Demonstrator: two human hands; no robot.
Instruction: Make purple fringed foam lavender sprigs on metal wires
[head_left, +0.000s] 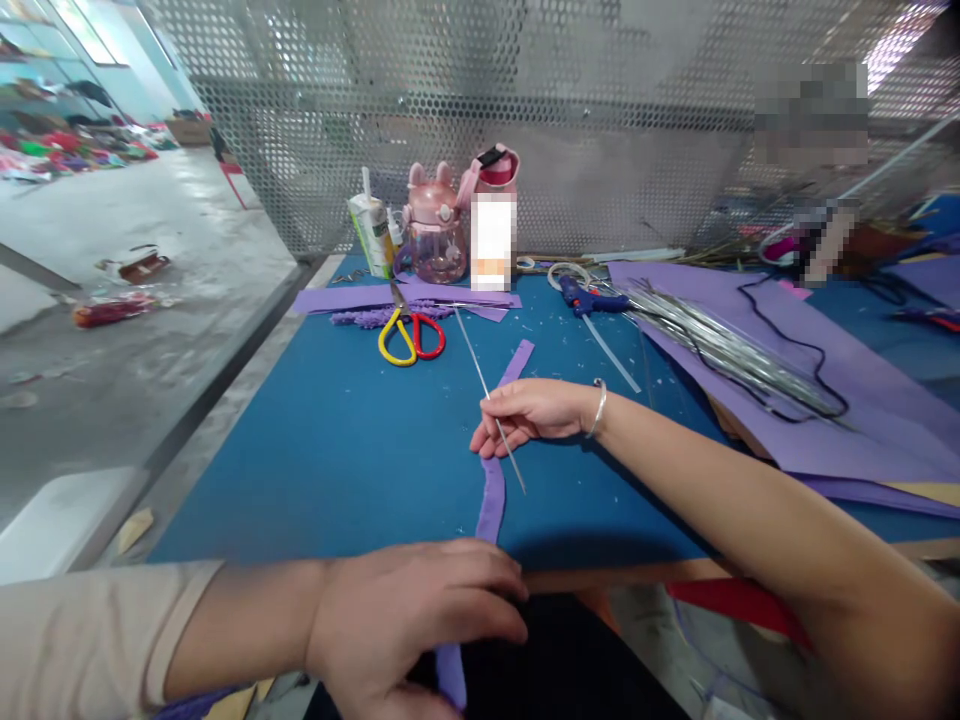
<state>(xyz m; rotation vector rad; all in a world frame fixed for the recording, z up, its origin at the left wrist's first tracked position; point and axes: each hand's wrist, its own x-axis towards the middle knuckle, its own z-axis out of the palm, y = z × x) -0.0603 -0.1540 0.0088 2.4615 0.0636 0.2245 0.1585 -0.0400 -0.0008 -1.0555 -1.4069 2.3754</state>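
Blue tabletop (pixel 300 450), backed by a perforated metal panel (pixel 337 120); scissors (pixel 414 335), glue gun (pixel 592 300), pink bottle (pixel 437 235) and purple sheet (pixel 885 420) laid out on it. Thin rod (pixel 474 360), pinched in the right hand (pixel 521 410), over the purple strip (pixel 491 500). Purple strip, run toward the near edge and covered there by the left hand (pixel 412 615), its fingers curved; whether the strip is gripped cannot be told. Grey floor (pixel 202 380) at left, strewn with colourful goods (pixel 67 145)

Extends right forearm (pixel 690 460) diagonally from the lower right, pinching thumb and index finger of right hand (pixel 521 414) together; holds left hand (pixel 424 620) lower and nearer, back upward, fingers bent, left forearm (pixel 251 622) almost level.
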